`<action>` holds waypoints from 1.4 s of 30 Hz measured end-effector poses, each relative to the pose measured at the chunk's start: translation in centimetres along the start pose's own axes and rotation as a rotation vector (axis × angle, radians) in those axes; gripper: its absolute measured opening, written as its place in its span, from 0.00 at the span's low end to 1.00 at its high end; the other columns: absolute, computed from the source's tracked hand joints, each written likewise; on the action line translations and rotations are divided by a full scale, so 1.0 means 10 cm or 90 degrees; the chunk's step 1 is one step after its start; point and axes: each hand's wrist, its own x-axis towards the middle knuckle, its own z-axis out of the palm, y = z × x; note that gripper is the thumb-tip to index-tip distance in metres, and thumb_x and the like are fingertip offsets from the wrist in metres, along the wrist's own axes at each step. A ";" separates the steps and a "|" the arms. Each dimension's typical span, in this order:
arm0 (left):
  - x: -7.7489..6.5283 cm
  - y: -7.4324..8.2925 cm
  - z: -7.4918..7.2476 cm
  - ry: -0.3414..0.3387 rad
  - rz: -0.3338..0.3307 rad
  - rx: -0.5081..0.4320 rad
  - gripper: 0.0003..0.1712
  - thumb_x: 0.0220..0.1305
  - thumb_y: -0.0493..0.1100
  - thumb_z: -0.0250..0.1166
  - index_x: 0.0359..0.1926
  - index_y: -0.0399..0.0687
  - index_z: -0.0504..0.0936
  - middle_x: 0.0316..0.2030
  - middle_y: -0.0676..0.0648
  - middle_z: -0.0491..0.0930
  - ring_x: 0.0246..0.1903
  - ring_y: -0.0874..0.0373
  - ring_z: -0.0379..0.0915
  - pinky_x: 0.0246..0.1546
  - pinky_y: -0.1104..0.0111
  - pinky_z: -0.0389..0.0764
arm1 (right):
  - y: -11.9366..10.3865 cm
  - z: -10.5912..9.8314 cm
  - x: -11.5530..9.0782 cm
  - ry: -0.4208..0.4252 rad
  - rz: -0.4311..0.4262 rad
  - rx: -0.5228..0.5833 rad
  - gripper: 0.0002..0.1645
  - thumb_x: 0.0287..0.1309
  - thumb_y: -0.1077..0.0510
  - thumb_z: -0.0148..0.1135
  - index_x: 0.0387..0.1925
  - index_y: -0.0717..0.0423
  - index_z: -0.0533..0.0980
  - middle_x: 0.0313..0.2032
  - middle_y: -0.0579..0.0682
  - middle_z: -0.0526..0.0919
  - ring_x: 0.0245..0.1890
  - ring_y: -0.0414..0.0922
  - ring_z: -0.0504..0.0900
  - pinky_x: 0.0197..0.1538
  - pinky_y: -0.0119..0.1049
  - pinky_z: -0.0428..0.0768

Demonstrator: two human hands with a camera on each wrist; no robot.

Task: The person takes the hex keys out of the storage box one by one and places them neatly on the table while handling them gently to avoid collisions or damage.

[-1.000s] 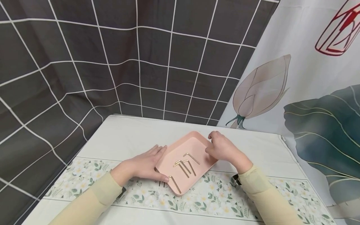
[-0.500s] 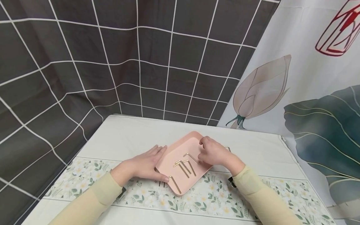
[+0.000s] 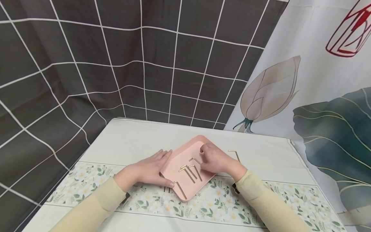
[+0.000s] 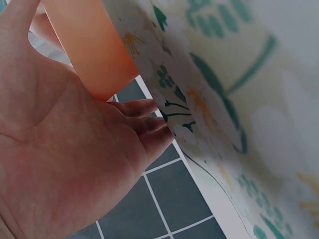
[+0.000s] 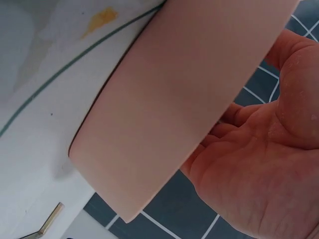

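Note:
A shallow pink tray lies slantwise on the table and holds several L-shaped brass hex keys. My left hand touches the tray's left side, fingers extended along it and thumb by the near-left corner. Over the tray's right half is my right hand, its thumb and index finger apart beside the uppermost hex key. That key's far end is hidden under the hand. In the right wrist view, the tray wall hides the right fingertips. Another hex key lies on the table right of the tray.
The tablecloth is white with a floral band across its nearer part. A dark gridded curtain hangs behind and to the left, with a white curtain bearing plant prints at the right.
My right hand has moved left from the tray's right rim to over its inside. The hex key on the table right of the tray has come into view. My left hand has stayed put.

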 end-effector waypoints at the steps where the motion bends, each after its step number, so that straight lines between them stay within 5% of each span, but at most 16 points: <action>1: 0.00 0.00 0.00 0.000 0.001 -0.001 0.83 0.56 0.89 0.67 0.92 0.44 0.41 0.88 0.34 0.48 0.88 0.37 0.38 0.85 0.43 0.55 | -0.01 0.01 0.00 -0.001 -0.001 -0.011 0.32 0.51 0.59 0.79 0.56 0.66 0.77 0.42 0.50 0.74 0.41 0.45 0.74 0.52 0.43 0.82; 9: 0.00 0.00 0.00 0.002 0.001 0.002 0.83 0.56 0.90 0.66 0.92 0.44 0.41 0.89 0.34 0.48 0.88 0.37 0.38 0.84 0.42 0.55 | -0.04 0.05 0.02 -0.025 -0.001 -0.080 0.24 0.51 0.54 0.78 0.48 0.58 0.80 0.35 0.44 0.73 0.38 0.43 0.73 0.47 0.40 0.80; 17: 0.00 0.01 0.00 -0.001 0.002 -0.001 0.83 0.56 0.89 0.67 0.92 0.44 0.41 0.88 0.33 0.47 0.88 0.37 0.38 0.84 0.43 0.56 | -0.04 0.11 0.03 -0.067 0.003 -0.046 0.16 0.56 0.57 0.75 0.38 0.49 0.74 0.32 0.43 0.72 0.33 0.41 0.72 0.40 0.37 0.75; 42: 0.00 0.02 0.00 0.004 -0.002 -0.003 0.83 0.56 0.89 0.68 0.92 0.43 0.42 0.88 0.33 0.49 0.88 0.36 0.39 0.84 0.42 0.57 | -0.11 0.16 0.08 -0.075 -0.012 -0.042 0.11 0.64 0.63 0.72 0.40 0.52 0.76 0.31 0.43 0.73 0.31 0.41 0.73 0.37 0.37 0.76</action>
